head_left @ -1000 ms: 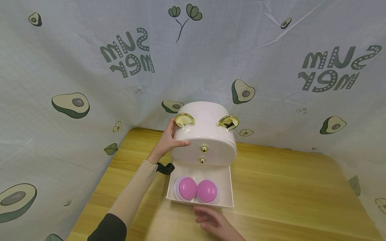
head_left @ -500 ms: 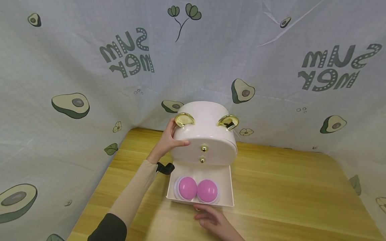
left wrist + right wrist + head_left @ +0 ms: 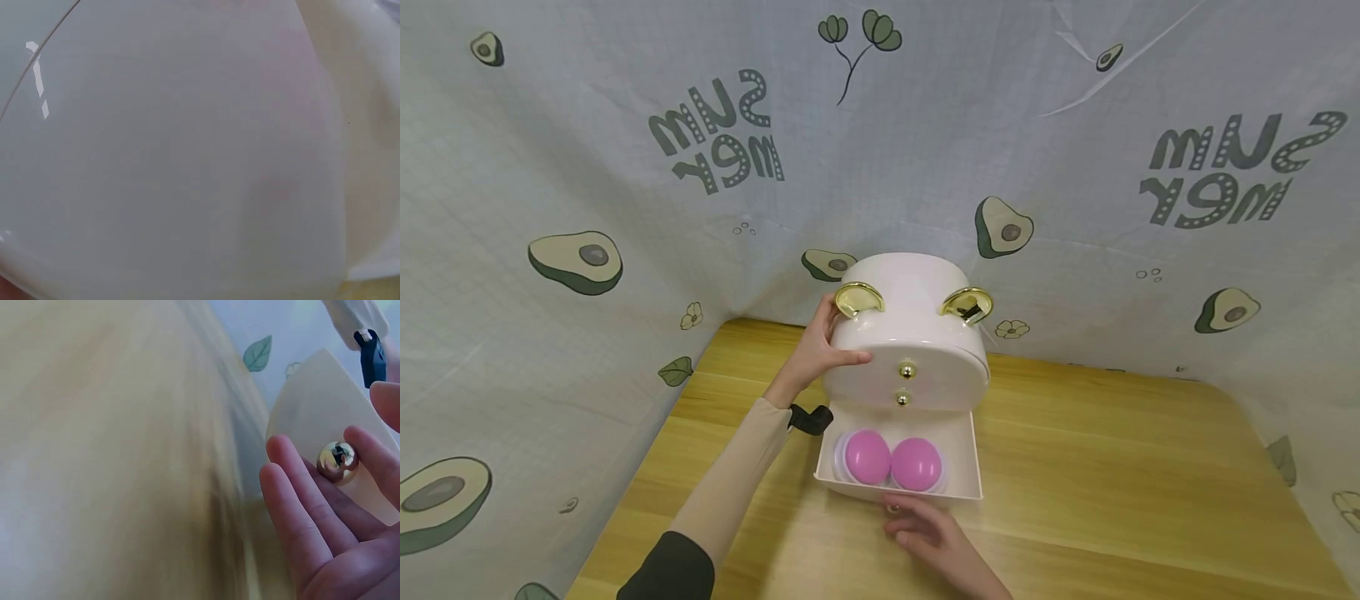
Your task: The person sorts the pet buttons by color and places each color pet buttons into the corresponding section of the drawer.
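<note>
A glossy white storage box [image 3: 910, 321] with gold ears and round gold knobs stands against the back. My left hand [image 3: 816, 350] holds its left side, thumb on the front edge and fingers behind the ear. At the bottom, a drawer [image 3: 957, 450] is pulled out. Two round items with pink domes [image 3: 868, 457] and pale bases lie in it, side by side. My right hand [image 3: 936, 537] is at the drawer's front. In the right wrist view its fairly straight fingers lie either side of the drawer's gold knob [image 3: 337, 462]. White casing fills the left wrist view.
The box stands on a wood-grain table [image 3: 1112, 483]. A pale cloth [image 3: 925, 167] printed with avocados and lettering hangs behind it and along the sides. A black wrist device [image 3: 811, 419] is close to the drawer's left wall.
The drawer's front edge and the two pink-domed items have shifted slightly back toward the box. My right hand has moved up with them; the left hand stays in place.
</note>
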### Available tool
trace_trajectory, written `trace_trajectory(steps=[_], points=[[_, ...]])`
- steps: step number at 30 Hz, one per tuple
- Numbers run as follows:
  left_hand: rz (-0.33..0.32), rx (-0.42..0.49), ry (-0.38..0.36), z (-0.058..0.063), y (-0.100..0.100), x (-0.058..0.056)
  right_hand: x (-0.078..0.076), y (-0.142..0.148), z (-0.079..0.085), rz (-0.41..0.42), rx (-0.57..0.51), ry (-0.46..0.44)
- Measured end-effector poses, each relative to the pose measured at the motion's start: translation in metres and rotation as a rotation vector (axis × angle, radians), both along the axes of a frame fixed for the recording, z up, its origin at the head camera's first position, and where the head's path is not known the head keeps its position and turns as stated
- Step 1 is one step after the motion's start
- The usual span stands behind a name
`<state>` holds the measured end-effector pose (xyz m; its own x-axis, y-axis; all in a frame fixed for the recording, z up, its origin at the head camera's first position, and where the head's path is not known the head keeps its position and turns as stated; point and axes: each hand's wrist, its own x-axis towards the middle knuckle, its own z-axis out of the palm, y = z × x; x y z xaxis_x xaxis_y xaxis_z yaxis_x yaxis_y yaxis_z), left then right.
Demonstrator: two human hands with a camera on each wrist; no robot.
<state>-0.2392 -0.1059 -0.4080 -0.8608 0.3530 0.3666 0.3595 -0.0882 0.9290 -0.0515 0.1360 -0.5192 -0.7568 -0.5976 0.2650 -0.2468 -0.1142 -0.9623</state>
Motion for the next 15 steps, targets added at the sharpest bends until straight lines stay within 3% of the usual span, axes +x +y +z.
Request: trace_trajectory(steps=[6, 15], points=[[-0.013, 0.018, -0.005, -0.001, 0.001, 0.0, -0.01, -0.005, 0.002, -0.059, 0.017, -0.013], [0.003, -0.012, 0.001, 0.002, 0.0, 0.001, -0.018, -0.009, 0.003, -0.072, 0.032, -0.057]])
